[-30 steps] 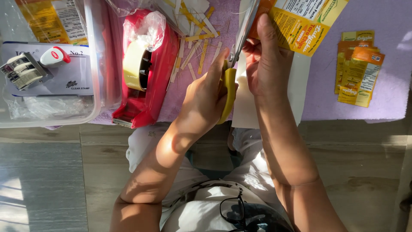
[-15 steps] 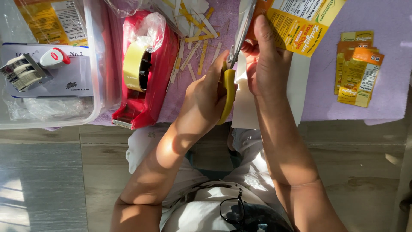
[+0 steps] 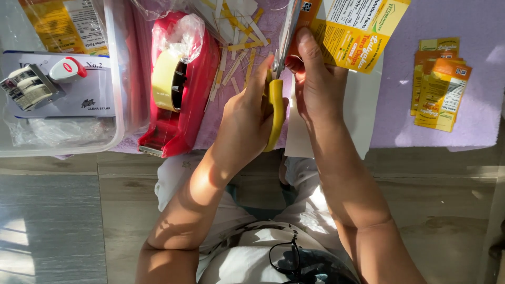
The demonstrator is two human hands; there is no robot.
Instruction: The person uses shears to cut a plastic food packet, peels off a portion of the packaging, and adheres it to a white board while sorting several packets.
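Note:
My left hand (image 3: 244,123) grips the yellow handle of a pair of scissors (image 3: 275,113), whose blades point away from me along the left edge of a yellow and orange printed label (image 3: 360,31). My right hand (image 3: 315,87) pinches that label at its near left corner, thumb on top, right beside the scissor blades. Both hands hover over a white sheet (image 3: 368,115) lying on a lilac mat (image 3: 473,21).
A red tape dispenser (image 3: 184,110) with a yellowish roll sits left of my hands. Thin cut paper strips (image 3: 236,44) lie behind it. A clear plastic bin (image 3: 120,79) at left holds a stamp box (image 3: 92,97) and a stamper (image 3: 34,87). A stack of similar labels (image 3: 439,87) lies at right.
My left hand has shifted slightly on the scissor handle and the blades have closed a little along the label's edge. The right hand keeps its hold.

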